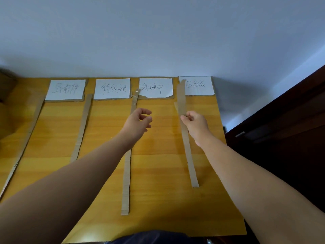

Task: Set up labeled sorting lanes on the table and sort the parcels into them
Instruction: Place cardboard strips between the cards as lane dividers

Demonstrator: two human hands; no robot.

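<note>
On the yellow wood table (158,182) against a pale wall, we see four labels (112,88) and three strips laid; right hand (194,123) pinches the fourth cardboard strip (182,103) — left hand (139,122) loosely curled, empty. No parcels visible — sorting remains.

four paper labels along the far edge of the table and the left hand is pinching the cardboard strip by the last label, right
Not quite. In the head view the right hand, not the left, pinches the cardboard strip by the last label. The left hand is half-curled and holds nothing. The four paper labels do sit along the table's far edge.
</note>
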